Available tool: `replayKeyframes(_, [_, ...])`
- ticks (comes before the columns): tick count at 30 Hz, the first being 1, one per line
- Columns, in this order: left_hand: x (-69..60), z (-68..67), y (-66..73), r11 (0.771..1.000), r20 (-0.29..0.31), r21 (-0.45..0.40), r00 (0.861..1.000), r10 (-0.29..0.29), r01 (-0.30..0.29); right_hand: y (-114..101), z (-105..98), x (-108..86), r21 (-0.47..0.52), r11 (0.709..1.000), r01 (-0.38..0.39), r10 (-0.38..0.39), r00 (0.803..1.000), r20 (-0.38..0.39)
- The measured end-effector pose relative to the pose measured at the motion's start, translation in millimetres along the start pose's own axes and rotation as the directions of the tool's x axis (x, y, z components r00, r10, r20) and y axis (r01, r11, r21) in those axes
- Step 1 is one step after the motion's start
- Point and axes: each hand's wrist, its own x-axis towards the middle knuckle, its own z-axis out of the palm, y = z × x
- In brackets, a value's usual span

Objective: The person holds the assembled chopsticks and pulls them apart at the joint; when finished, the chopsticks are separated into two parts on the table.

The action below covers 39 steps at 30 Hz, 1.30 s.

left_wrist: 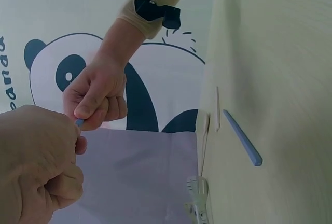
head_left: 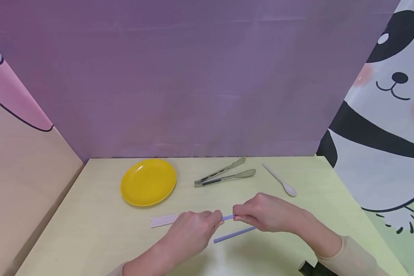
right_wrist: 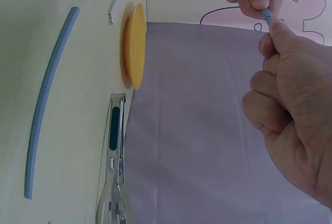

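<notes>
A short stretch of a slim blue stick [head_left: 228,217] shows between my two hands. My left hand [head_left: 193,232] pinches one end of it with curled fingers, and my right hand [head_left: 270,214] grips the other; the hands hide the rest. They are held above the table, close together. Below them on the tabletop lies a second blue stick [head_left: 232,235], partly covered by the right hand in the head view. From the right wrist, this lying stick [right_wrist: 43,87] appears long, with a seam near its middle. Several pale sticks [head_left: 163,220] lie side by side beyond the left hand.
Farther back on the pale table [head_left: 89,214] are a yellow plate [head_left: 148,183] at left, spread metal tongs [head_left: 224,179] in the middle and a pale spoon [head_left: 279,180] at right. A purple backdrop [head_left: 200,84] stands along the far edge, with printed panels at both sides.
</notes>
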Motion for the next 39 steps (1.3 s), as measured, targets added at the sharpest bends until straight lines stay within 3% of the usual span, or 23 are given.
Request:
replayKeyframes(8, [-1.4,5.6,0.5,1.000,-0.024,-0.021,1.000,-0.016,0.016,1,0,0.0,0.013,1.000,-0.017,0.017,1.000,0.008])
replayKeyframes(13, [1.5,12.5,-5.2,1.000,-0.002,0.026,1.000,-0.006,0.006,4,1,-0.7,0.059,0.992,-0.115,0.110,0.991,0.077])
replayKeyframes(15, [2.6,13.3,-6.7,1.000,0.033,0.017,0.999,-0.024,0.024,1,1,0.4,0.056,0.980,-0.192,0.184,0.975,0.127])
replayKeyframes(18, [3.9,13.0,-7.0,0.997,0.099,0.022,0.992,-0.073,0.072,-9,1,4.4,0.002,0.947,-0.321,0.314,0.926,0.208])
replayKeyframes(20, [4.6,13.1,-6.3,0.995,0.139,0.029,0.985,-0.103,0.099,-17,2,7.6,-0.070,0.925,-0.374,0.379,0.893,0.243])
replayKeyframes(22, [5.7,13.9,-5.7,0.993,0.157,0.057,0.981,-0.115,0.107,-22,4,10.8,-0.133,0.906,-0.402,0.423,0.873,0.242])
replayKeyframes(26, [7.2,13.9,-5.6,0.990,0.165,0.105,0.980,-0.107,0.091,-22,4,13.4,-0.198,0.906,-0.375,0.411,0.890,0.196])
replayKeyframes(32, [6.2,7.5,-2.6,0.996,0.180,0.085,0.982,-0.049,0.034,-15,-3,7.9,-0.163,0.966,-0.199,0.229,0.955,0.190])
replayKeyframes(36, [3.1,6.4,-1.5,0.998,0.171,0.022,0.983,-0.068,0.065,-8,-2,8.8,-0.170,0.984,-0.058,0.081,0.988,0.131])
replayKeyframes(39, [0.4,7.4,0.0,0.995,0.154,-0.019,0.984,-0.091,0.095,-5,0,9.4,-0.218,0.976,0.000,0.026,0.993,0.117])
